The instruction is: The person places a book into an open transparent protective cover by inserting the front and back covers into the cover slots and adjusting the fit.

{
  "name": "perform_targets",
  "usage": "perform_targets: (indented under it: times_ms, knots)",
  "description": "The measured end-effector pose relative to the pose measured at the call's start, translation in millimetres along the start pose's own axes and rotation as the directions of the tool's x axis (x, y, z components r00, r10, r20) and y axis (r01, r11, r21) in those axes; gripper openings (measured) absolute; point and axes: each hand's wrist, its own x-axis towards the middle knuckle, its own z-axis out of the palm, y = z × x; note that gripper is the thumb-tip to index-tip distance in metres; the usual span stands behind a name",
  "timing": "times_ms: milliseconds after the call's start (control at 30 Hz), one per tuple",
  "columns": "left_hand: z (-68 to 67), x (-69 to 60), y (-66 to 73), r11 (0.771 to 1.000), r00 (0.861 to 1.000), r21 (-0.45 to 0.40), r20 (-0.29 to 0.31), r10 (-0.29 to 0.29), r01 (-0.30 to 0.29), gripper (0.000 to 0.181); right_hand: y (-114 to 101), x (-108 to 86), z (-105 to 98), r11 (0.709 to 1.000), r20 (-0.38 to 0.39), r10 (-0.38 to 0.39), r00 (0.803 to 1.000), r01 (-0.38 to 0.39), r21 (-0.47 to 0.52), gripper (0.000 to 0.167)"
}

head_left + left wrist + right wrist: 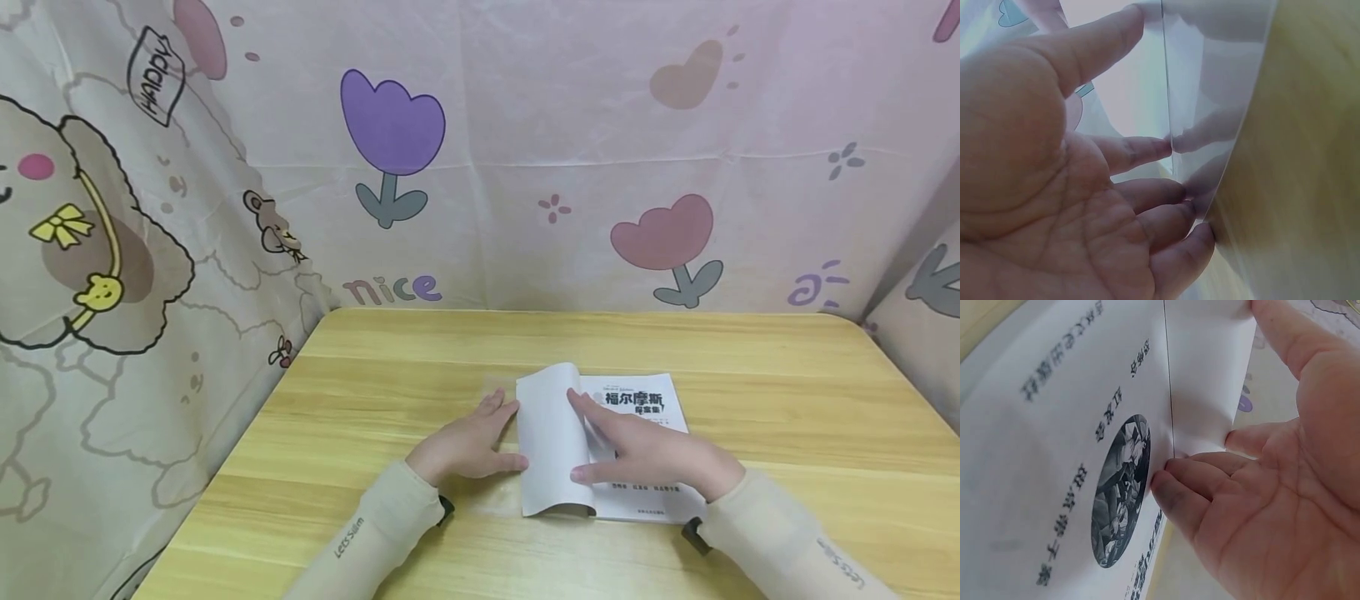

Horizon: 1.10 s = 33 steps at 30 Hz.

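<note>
A book lies on the table in the head view, its white title page [645, 504] with dark print showing at the right. Its blank cover flap [551, 442] curves over to the left. My left hand [468, 442] touches the flap's left edge with spread thumb and fingers; a clear plastic sheet [1210, 81] lies under its fingertips in the left wrist view. My right hand [645, 450] reaches across the title page, thumb and forefinger touching the flap near the fold. In the right wrist view, the right hand [1260, 481] has its fingers extended beside the printed page [1054, 456].
The wooden table [375, 375] extends around the book. Behind it hangs a pale curtain [510, 100] with printed flowers, and another patterned cloth [210, 275] hangs along the left side. Black bands show at both wrists.
</note>
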Motion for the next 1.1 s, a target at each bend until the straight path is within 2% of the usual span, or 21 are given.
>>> perform_targets:
  times_ms: [400, 800, 1100]
  knots:
    - [-1.9, 0.1, -3.2, 1.000, 1.000, -0.023, 0.009, 0.013, -0.013, 0.091, -4.1, 1.5, 3.3, 0.999, -0.006, 0.048, 0.999, -0.048, 0.000, 0.113]
    - [-3.3, -2.3, -2.8, 0.999, 1.000, -0.047, 0.019, 0.011, -0.010, 0.091, -7.0, 5.6, 10.0, 0.999, -0.004, 0.034, 0.999, -0.034, -0.021, 0.112]
    - [-3.2, -3.2, -3.3, 0.998, 1.000, -0.068, 0.025, 0.003, -0.001, 0.092, 0.5, 5.3, 1.5, 0.997, 0.018, 0.012, 1.000, -0.010, -0.083, 0.114]
